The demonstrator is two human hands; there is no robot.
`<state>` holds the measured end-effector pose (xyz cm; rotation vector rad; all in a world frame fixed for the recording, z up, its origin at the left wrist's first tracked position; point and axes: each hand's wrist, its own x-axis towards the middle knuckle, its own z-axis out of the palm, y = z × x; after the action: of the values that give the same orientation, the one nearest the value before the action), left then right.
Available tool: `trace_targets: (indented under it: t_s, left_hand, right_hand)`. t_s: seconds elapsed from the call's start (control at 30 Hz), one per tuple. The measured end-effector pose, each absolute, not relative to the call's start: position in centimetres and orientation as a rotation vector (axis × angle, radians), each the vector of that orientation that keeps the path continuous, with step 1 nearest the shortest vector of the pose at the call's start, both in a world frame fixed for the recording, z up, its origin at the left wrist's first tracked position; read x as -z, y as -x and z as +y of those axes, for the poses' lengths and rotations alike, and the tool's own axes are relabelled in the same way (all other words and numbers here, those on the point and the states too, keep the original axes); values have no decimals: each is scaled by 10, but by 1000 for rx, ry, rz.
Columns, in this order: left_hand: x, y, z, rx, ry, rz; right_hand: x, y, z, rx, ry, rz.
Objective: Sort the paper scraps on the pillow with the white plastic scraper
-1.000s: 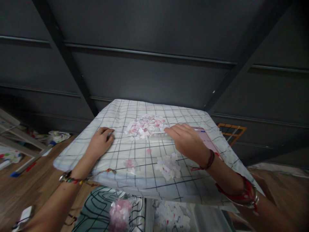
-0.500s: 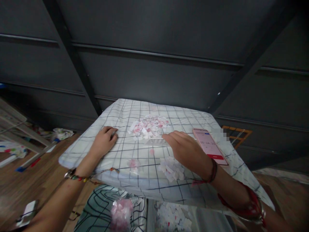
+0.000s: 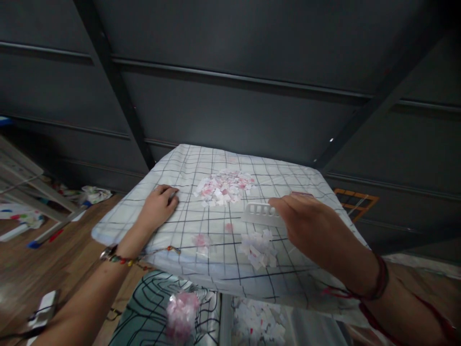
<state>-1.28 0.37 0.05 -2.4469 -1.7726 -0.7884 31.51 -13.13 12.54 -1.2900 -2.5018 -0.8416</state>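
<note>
My right hand point(image 3: 306, 221) grips one end of a white plastic strip point(image 3: 264, 215) with a row of slots, held tilted just above the checked cloth. To its left lies a heap of small white and pink paper pieces point(image 3: 226, 186). A smaller pile of white pieces point(image 3: 258, 249) sits below the strip. Resting on the left side of the table, my left hand point(image 3: 158, 206) is closed around a thin greyish item point(image 3: 173, 194), mostly hidden by the fingers. Between the hands, nearer me, is a small clear packet with pink bits point(image 3: 201, 241).
A phone point(image 3: 301, 194) is mostly hidden behind my right hand. Below the table edge are a clear bin of paper pieces point(image 3: 257, 322) and a pink plastic bundle point(image 3: 182, 312) on patterned fabric. A dark panelled wall point(image 3: 230, 115) stands behind the table point(image 3: 212, 158).
My right hand has moved right and towards me, carrying the slotted strip away from the heap and now covering most of the phone. My left hand stays in place.
</note>
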Motion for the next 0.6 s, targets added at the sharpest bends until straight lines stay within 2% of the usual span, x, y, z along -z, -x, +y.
trace_targets:
  t_s: [0.2, 0.43, 0.6]
  left_hand:
    - [-1, 13, 3, 809, 2451, -1756]
    - [0, 13, 3, 782, 2450, -1760]
    - [2, 14, 4, 817, 2441, -1761]
  right_hand:
    - [-130, -292, -145, 747, 1175, -2521]
    - [-133, -287, -139, 830, 1179, -2470]
    - [-126, -277, -143, 754, 1125, -2517]
